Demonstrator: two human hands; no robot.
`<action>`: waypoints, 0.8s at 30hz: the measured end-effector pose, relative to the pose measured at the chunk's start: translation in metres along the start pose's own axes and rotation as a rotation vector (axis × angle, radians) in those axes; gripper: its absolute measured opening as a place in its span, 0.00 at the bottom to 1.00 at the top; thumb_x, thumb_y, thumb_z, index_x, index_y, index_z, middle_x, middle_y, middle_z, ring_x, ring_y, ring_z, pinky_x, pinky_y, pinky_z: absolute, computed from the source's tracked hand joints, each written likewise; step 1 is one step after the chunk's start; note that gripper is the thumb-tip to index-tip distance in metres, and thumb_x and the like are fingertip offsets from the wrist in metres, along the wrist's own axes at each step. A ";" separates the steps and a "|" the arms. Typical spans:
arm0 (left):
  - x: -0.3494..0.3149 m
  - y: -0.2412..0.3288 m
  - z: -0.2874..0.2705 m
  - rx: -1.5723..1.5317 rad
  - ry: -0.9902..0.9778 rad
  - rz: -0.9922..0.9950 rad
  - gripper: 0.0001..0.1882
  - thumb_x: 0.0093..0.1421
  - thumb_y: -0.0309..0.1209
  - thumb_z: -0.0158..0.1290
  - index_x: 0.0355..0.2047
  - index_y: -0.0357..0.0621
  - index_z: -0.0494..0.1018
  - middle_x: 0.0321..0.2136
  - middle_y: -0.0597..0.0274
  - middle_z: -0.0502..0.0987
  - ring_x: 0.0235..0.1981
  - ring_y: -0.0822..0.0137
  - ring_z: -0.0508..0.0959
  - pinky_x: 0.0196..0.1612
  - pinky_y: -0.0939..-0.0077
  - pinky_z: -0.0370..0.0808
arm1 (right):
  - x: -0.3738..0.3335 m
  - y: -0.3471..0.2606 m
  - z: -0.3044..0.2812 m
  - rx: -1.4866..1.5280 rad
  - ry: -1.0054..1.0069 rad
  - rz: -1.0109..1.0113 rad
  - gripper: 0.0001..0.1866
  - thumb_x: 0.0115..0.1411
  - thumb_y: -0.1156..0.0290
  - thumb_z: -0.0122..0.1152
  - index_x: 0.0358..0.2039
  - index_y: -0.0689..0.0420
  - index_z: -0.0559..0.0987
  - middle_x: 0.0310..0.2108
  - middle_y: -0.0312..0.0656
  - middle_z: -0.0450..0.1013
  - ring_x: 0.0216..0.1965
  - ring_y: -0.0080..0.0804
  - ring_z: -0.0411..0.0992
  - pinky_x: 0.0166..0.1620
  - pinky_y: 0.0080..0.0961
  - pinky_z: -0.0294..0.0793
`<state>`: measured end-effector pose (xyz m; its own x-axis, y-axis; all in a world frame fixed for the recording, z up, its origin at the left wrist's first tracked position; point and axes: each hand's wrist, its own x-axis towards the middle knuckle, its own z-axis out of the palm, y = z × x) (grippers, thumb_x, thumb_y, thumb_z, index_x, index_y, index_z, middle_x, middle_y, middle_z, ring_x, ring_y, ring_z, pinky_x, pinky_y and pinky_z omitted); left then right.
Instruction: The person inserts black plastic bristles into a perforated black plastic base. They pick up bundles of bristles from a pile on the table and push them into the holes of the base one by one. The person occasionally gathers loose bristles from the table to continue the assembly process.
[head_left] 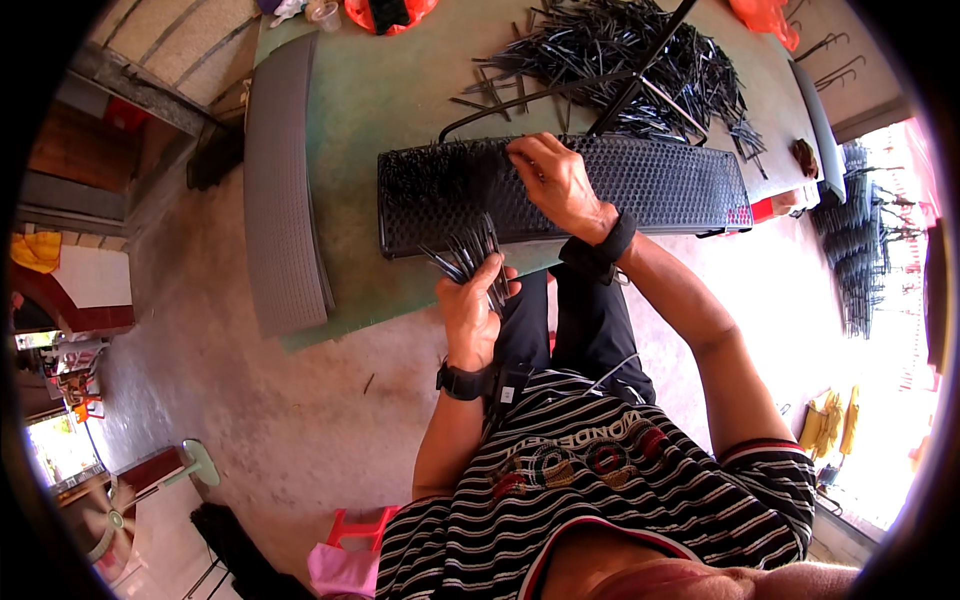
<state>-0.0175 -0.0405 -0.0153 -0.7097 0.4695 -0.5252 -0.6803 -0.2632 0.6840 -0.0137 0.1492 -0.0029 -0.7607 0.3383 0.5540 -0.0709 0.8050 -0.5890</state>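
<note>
My left hand [470, 308] is closed round a bundle of thin black sticks [466, 250], their ends fanning out past the fingers. It stays just below the near edge of a long black tray [660, 185] with a honeycomb of small holes. Over the tray's middle, my right hand [565, 188] has its thumb and fingers pinched together; whatever is between them is too small or hidden to make out. Many black sticks stand packed in the holes at the tray's left end [430, 185]. Bare holes show to the right of my right hand.
A large heap of loose black sticks [640, 65] lies on the green table [350, 150] behind the tray. A black metal frame [615, 90] rises between tray and heap. Grey ridged sheets [283, 190] lie along the table's left edge. A pink stool [355, 530] stands behind me at left.
</note>
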 end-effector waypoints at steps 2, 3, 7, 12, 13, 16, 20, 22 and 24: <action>-0.001 0.002 0.001 0.007 0.010 -0.002 0.06 0.53 0.22 0.57 0.32 0.35 0.74 0.27 0.58 0.77 0.23 0.65 0.77 0.22 0.71 0.75 | 0.004 -0.002 -0.002 -0.159 -0.088 -0.101 0.06 0.53 0.78 0.55 0.32 0.62 0.76 0.29 0.49 0.72 0.31 0.48 0.72 0.32 0.35 0.73; -0.001 0.002 0.000 0.002 0.013 -0.004 0.06 0.53 0.22 0.57 0.33 0.35 0.74 0.27 0.58 0.77 0.23 0.65 0.77 0.22 0.71 0.75 | 0.005 -0.001 -0.002 -0.176 -0.067 -0.131 0.06 0.53 0.75 0.57 0.32 0.62 0.77 0.27 0.47 0.72 0.28 0.48 0.73 0.30 0.36 0.72; -0.005 0.007 0.007 -0.037 0.038 0.016 0.08 0.51 0.20 0.58 0.33 0.37 0.74 0.25 0.60 0.77 0.20 0.65 0.77 0.21 0.73 0.75 | -0.001 -0.030 -0.012 0.007 -0.124 0.145 0.10 0.51 0.70 0.62 0.31 0.63 0.78 0.22 0.44 0.75 0.20 0.39 0.74 0.25 0.29 0.73; 0.000 -0.001 0.010 -0.022 -0.017 -0.016 0.09 0.52 0.20 0.57 0.36 0.36 0.75 0.27 0.59 0.77 0.22 0.64 0.78 0.23 0.72 0.77 | -0.013 -0.036 -0.021 0.507 -0.335 0.618 0.09 0.54 0.73 0.59 0.31 0.67 0.77 0.21 0.41 0.75 0.19 0.23 0.75 0.23 0.19 0.72; 0.001 -0.003 0.009 -0.004 -0.013 -0.008 0.10 0.52 0.20 0.57 0.36 0.36 0.74 0.28 0.58 0.77 0.23 0.64 0.78 0.24 0.71 0.77 | -0.010 -0.036 -0.023 0.561 -0.196 0.635 0.08 0.54 0.74 0.58 0.31 0.67 0.77 0.21 0.41 0.75 0.19 0.23 0.75 0.23 0.19 0.73; 0.002 -0.005 0.005 -0.085 -0.019 -0.050 0.10 0.53 0.20 0.56 0.37 0.36 0.74 0.31 0.58 0.77 0.25 0.63 0.79 0.25 0.69 0.78 | -0.001 -0.038 -0.025 0.457 0.047 0.462 0.08 0.56 0.77 0.56 0.36 0.66 0.74 0.24 0.43 0.76 0.23 0.25 0.77 0.25 0.18 0.74; 0.001 -0.003 0.009 -0.096 0.001 -0.071 0.10 0.54 0.21 0.55 0.38 0.35 0.73 0.33 0.57 0.77 0.27 0.62 0.79 0.27 0.66 0.79 | 0.000 -0.028 -0.016 0.273 0.143 0.195 0.10 0.58 0.77 0.55 0.40 0.62 0.72 0.26 0.45 0.75 0.27 0.29 0.78 0.27 0.19 0.75; 0.001 -0.001 0.009 -0.053 -0.005 -0.081 0.10 0.56 0.22 0.53 0.40 0.35 0.73 0.34 0.57 0.76 0.29 0.62 0.79 0.30 0.62 0.79 | 0.000 -0.022 -0.010 0.257 0.157 0.163 0.09 0.58 0.77 0.55 0.40 0.62 0.71 0.26 0.45 0.75 0.27 0.30 0.78 0.27 0.20 0.75; 0.002 0.000 0.009 -0.046 0.004 -0.086 0.10 0.56 0.22 0.53 0.40 0.35 0.73 0.33 0.57 0.76 0.29 0.61 0.78 0.30 0.62 0.79 | -0.001 -0.017 -0.004 0.255 0.150 0.166 0.09 0.58 0.77 0.55 0.39 0.62 0.71 0.26 0.46 0.74 0.27 0.31 0.78 0.27 0.21 0.75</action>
<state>-0.0171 -0.0322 -0.0117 -0.6486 0.4892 -0.5831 -0.7467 -0.2607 0.6120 -0.0089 0.1375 0.0087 -0.6730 0.5376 0.5079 -0.1282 0.5915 -0.7960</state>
